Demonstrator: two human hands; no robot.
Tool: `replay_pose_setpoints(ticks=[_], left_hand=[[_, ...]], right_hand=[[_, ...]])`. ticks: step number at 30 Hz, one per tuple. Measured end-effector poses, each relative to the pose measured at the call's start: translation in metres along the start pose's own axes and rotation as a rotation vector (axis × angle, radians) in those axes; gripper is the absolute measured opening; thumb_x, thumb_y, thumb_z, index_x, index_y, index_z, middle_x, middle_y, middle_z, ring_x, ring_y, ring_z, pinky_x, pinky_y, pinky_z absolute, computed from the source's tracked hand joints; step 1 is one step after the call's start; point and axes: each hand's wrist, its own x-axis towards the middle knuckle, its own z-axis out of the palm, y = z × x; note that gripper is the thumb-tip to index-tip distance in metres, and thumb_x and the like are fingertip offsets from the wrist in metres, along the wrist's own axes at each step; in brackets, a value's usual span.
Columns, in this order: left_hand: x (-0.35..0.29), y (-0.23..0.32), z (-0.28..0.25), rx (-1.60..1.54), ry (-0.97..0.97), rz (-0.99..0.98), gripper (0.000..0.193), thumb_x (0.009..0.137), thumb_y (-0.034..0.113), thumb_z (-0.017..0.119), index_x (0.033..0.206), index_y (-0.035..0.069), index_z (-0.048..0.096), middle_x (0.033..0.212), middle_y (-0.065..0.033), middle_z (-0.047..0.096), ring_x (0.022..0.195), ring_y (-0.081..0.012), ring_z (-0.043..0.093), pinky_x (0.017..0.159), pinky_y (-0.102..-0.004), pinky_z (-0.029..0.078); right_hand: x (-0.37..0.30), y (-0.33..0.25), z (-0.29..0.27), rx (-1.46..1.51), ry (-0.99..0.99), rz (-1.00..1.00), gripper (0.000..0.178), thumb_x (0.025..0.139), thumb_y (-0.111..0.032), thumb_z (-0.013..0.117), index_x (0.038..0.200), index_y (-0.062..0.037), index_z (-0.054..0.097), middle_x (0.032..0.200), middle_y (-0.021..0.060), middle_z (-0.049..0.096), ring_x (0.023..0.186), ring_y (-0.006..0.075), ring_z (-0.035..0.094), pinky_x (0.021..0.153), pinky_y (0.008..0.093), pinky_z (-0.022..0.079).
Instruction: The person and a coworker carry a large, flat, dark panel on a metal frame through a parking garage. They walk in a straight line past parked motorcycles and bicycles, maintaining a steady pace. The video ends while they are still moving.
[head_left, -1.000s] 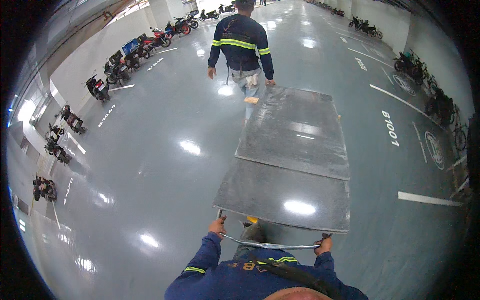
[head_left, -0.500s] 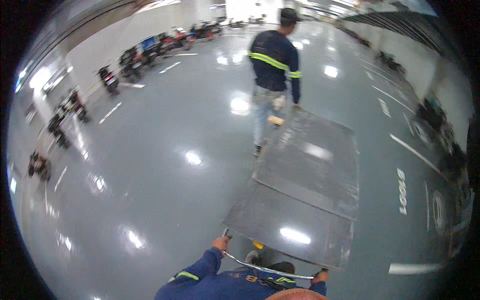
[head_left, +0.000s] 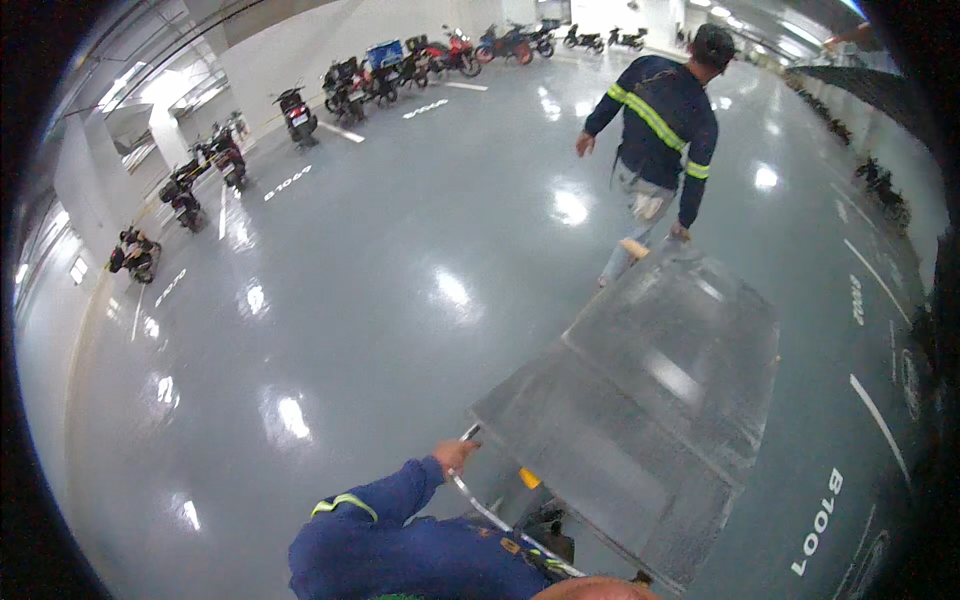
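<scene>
The bar (head_left: 487, 512) is clasped near its end by the left grip (head_left: 456, 456), the fingers wrapped round the metal. The right grip is hidden at the lower edge, so whether it is closed cannot be told. Ahead and to the right of the left grip, two flat, straight-edged panels are seen: the near panel (head_left: 610, 450) just beyond the bar, the far panel (head_left: 690, 315) past it, a straight line marked between them. Both are dark grey and faintly mottled, and pale patches of lamplight are reflected in the far one. A yellow part (head_left: 530, 478) is seen by the near edge, right of the left grip. Well ahead, the far end is reached by a co-worker's hand (head_left: 680, 232), with a wood block (head_left: 634, 248) nearby. Far left, motorcycles (head_left: 183, 200) are parked on the glossy floor (head_left: 370, 350).
</scene>
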Motion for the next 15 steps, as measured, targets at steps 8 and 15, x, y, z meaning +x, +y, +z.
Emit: replay_pose_setpoints(ticks=[8,15], left_hand=[[0.154,0.098,-0.004,-0.321,0.194,-0.120,0.037,0.088,0.038,0.063,0.079,0.003,0.061,0.054,-0.0053,0.045,0.046,-0.0196,0.047,0.046,-0.0397,0.039],[0.288,0.185,-0.004,-0.445,0.148,-0.247,0.035,0.088,0.038,0.064,0.078,0.004,0.061,0.055,-0.0063,0.047,0.046,-0.0202,0.049,0.045,-0.0391,0.039]], right_hand=[[0.077,-0.078,0.112,0.032,-0.074,-0.072,0.021,0.091,-0.032,0.052,0.078,-0.0167,0.048,0.072,-0.0031,0.031,0.062,0.0140,0.029,0.057,0.0328,0.025],[0.144,-0.127,0.188,0.113,0.015,-0.117,0.029,0.089,-0.026,0.051,0.102,-0.0043,0.066,0.068,0.0048,0.047,0.057,0.0173,0.041,0.054,0.0335,0.033]])
